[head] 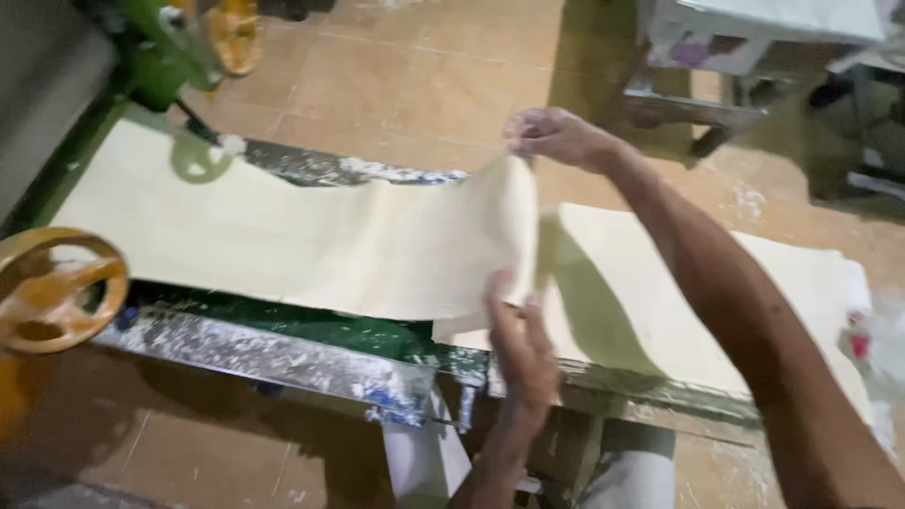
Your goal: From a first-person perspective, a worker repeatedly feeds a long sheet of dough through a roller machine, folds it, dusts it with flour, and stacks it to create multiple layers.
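Clearly both sets of fingers are closed on the free end of a wide, pale dough sheet (pixel 311 240): the left hand (pixel 520 351) pinches its near corner from below, the right hand (pixel 558 137) grips the far corner held higher. By its sag and the fold at the edge, the sheet looks soft, limp and easily torn or stretched, best held at both corners as now. It runs from the green machine (pixel 160 57) over a floured metal tray (pixel 273 353) onto a stack of folded dough (pixel 660 302). Motion blur hides the fingertips, and the machine's rollers are cut off at the frame's left.
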